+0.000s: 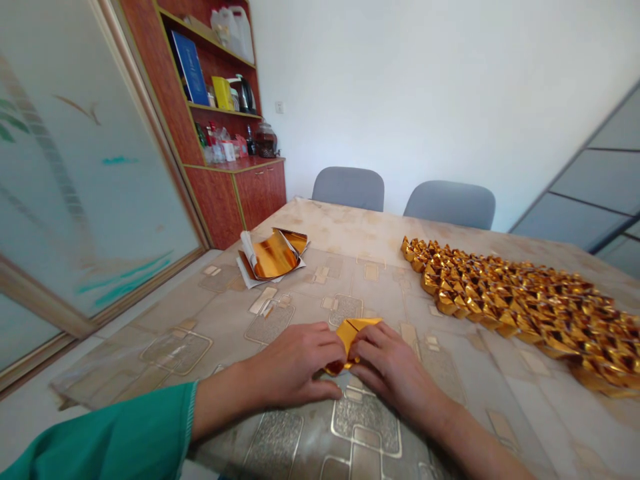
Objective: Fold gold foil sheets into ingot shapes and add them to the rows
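Observation:
A sheet of gold foil paper (354,325), partly folded, lies on the table between my two hands. My left hand (305,357) has its fingers curled over the sheet's left side, with the thumb stretched along the table. From the right, my right hand (387,357) presses bent fingers onto the same paper. Its lower part is hidden behind the fingers. Beyond my left hand sits a loose stack of gold foil sheets (274,257) with white backs, curling at the edges.
Many folded gold paper pieces (505,287) stand in rows along the table's right side. A patterned cover spreads over the table (175,350). Two grey chairs (349,188) stand at the far edge. At the back left is a red-brown cabinet (215,200).

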{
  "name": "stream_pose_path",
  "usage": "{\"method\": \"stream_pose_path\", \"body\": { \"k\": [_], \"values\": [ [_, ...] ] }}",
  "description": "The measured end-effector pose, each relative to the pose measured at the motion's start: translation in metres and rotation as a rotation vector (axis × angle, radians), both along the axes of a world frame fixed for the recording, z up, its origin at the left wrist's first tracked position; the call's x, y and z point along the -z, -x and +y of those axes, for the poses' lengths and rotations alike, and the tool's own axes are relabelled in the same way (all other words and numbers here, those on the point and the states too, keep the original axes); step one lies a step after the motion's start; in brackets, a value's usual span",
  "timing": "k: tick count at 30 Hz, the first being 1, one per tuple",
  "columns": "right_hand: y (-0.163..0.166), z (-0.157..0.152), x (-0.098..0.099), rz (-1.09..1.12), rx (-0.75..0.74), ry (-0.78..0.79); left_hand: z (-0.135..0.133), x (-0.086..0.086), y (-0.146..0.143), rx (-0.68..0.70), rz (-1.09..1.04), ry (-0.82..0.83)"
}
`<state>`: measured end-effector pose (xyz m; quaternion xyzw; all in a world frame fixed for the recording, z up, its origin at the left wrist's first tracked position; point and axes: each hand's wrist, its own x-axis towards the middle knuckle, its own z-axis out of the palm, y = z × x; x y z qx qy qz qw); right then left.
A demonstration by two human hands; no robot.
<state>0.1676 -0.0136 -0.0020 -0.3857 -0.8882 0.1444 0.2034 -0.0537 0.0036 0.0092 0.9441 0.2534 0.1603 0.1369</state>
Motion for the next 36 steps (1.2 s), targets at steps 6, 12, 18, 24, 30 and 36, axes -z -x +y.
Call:
{"method": "stream_pose_path", "body": {
  "k": [6,12,18,24,30,36],
  "values": [
    [0.001,-0.003,-0.003,0.001,0.028,0.02,-0.003,0.006,-0.003,0.025,0.082,-0.169],
    [-0.002,-0.005,-0.012,0.058,-0.017,0.084,-0.003,0.001,-0.009,-0.174,-0.049,0.059],
    [0.0,-0.006,-0.009,0.071,-0.01,0.085,-0.006,-0.002,0.0,-0.061,-0.092,0.163],
    [0.005,-0.005,-0.007,0.087,0.021,0.104,-0.012,0.002,0.029,0.091,-0.042,-0.071],
    [0.014,0.004,0.001,0.069,0.162,0.152,-0.014,0.006,0.039,0.12,-0.037,-0.159],
    [0.018,0.005,0.001,0.012,0.19,0.114,-0.018,0.01,0.042,0.059,-0.066,-0.157]
  ]
}}
